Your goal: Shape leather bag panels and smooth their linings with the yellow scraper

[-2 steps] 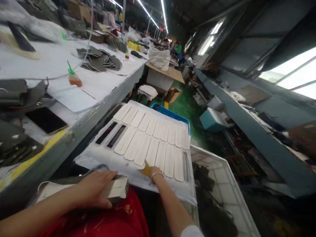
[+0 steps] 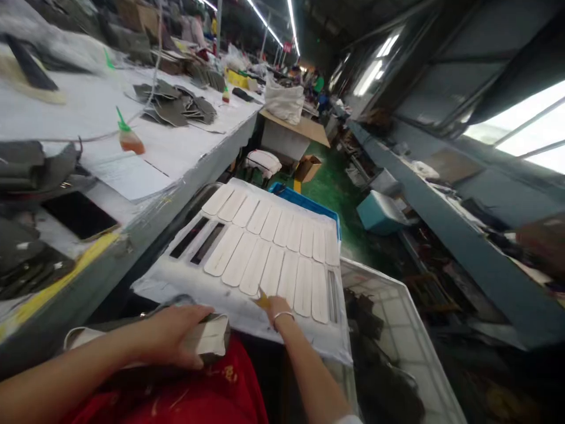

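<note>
Rows of white strips with rounded ends point(image 2: 269, 271) lie side by side on a white cloth-covered board point(image 2: 176, 277). My right hand point(image 2: 278, 309), with a bracelet at the wrist, is at the board's near edge. Its fingers are closed on a small yellow tool point(image 2: 262, 299), whose tip is by the lower end of a strip. My left hand point(image 2: 176, 335) rests over a grey-green piece with a white panel point(image 2: 214, 337) on my lap, thumb and fingers wrapped round it.
At the left, a white worktable point(image 2: 172, 159) bears a glue bottle point(image 2: 130, 139), a black phone point(image 2: 80, 214), paper and stacked grey pieces point(image 2: 170, 106). A white crate point(image 2: 397, 330) stands right of the board. A blue tray point(image 2: 309, 205) is behind it; a teal box point(image 2: 380, 212) is on the floor.
The view has shifted slightly. My right hand and the yellow tool have moved very little, and my left hand stays on the grey-green piece.
</note>
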